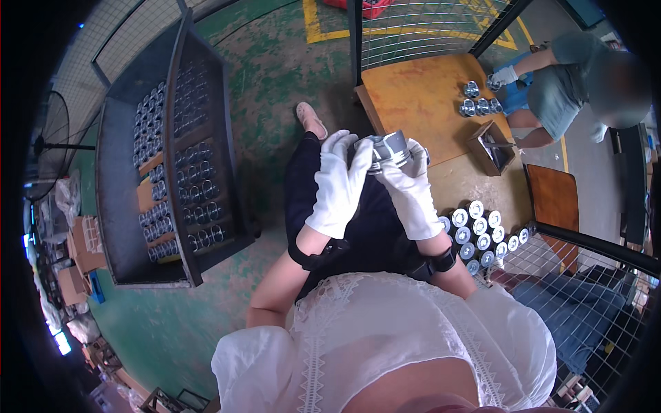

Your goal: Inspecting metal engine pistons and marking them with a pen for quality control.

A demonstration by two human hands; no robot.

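Note:
In front of me, above my lap, I hold a silvery metal piston with grooves round its body and a grey patch on its side. My white-gloved left hand grips its left side, fingers curled round it. On the opposite side my right hand, also gloved in white, has its fingers closed on the same piston. Beyond and to the right stands a wooden table. Several round-topped pistons are grouped on it near my right forearm, and a few more sit at its far right.
At left, a dark metal rack carries rows of pistons. An open box stands on the table. Across it a co-worker's gloved hand touches a piston. Wire mesh borders the right; another person's leg shows there.

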